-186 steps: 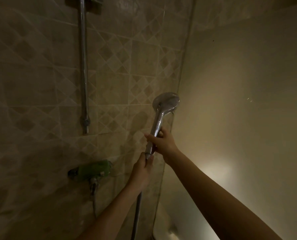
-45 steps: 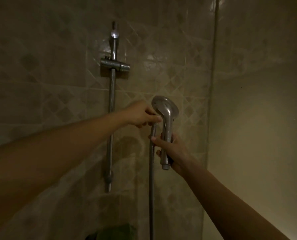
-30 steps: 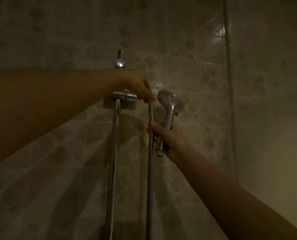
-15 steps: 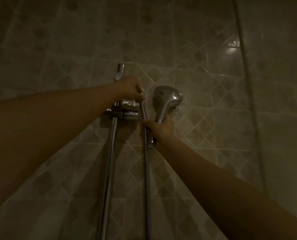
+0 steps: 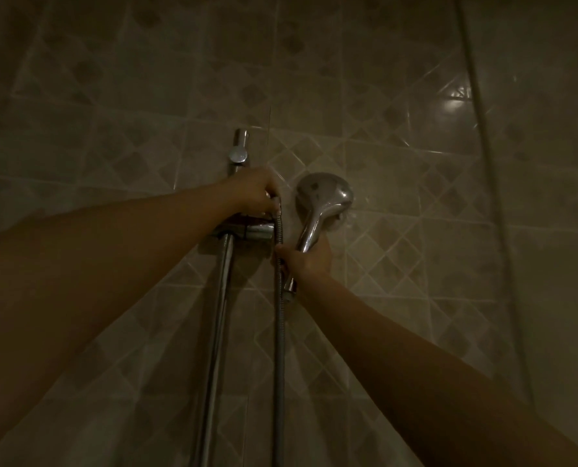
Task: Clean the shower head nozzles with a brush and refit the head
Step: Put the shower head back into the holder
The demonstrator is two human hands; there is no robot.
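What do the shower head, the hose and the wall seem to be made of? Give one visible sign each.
Shower head: chrome-look, polished metal or plated plastic; it shows mirror-like glints.
Hose: probably metal; fine ribbing along a silvery surface.
Wall: glazed ceramic tile; grout lines, printed diamond pattern, bright reflection.
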